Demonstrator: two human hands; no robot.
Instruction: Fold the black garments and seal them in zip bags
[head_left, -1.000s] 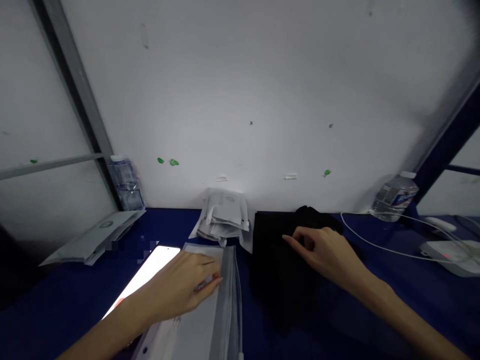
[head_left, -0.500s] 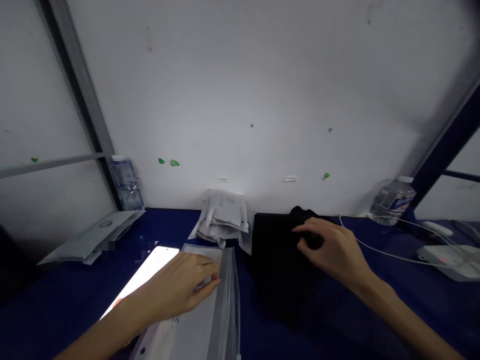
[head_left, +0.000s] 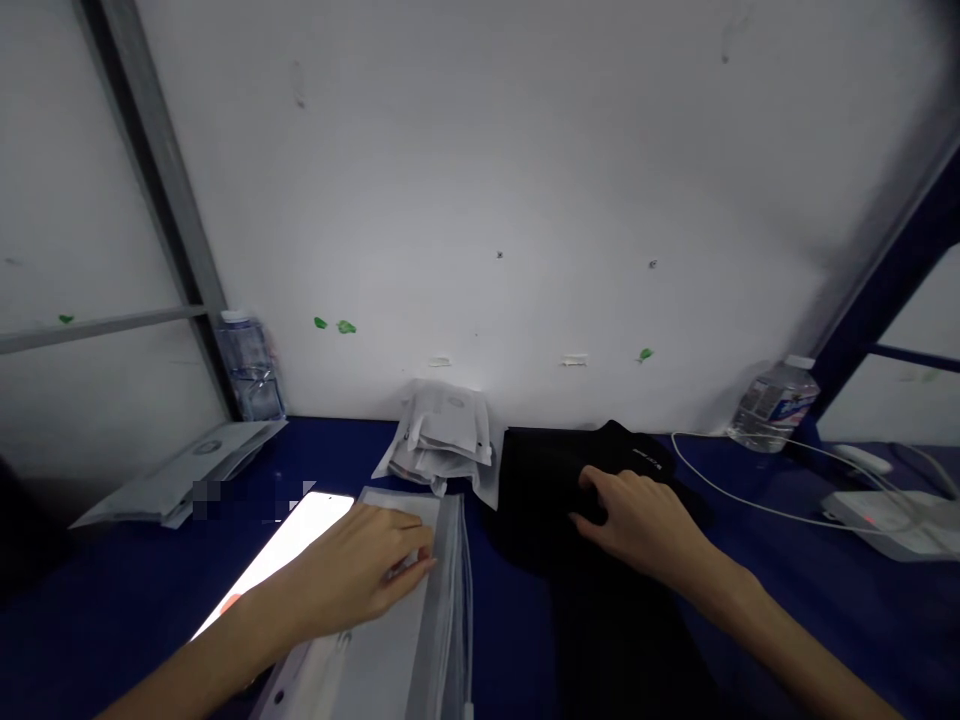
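My left hand [head_left: 360, 575] lies on a grey plastic zip bag [head_left: 390, 640] near the front of the blue table, fingers pressed together at the bag's upper edge. My right hand [head_left: 637, 520] rests on a black folded garment [head_left: 570, 490] to the right of the bag, its fingers curled into the cloth. A small white label shows on the garment's raised top fold.
A heap of white packets [head_left: 446, 440] lies against the white wall. A lit phone [head_left: 281, 555] is left of the bag, grey bags [head_left: 180, 480] further left. Water bottles stand at left [head_left: 251, 365] and right [head_left: 772, 405]. A white cable [head_left: 742, 500] and power strip [head_left: 892, 510] lie at right.
My right hand shifted on the black garment, first back toward the wall, then forward, and the cloth now spreads toward the table's front. My left hand stayed on the bag.
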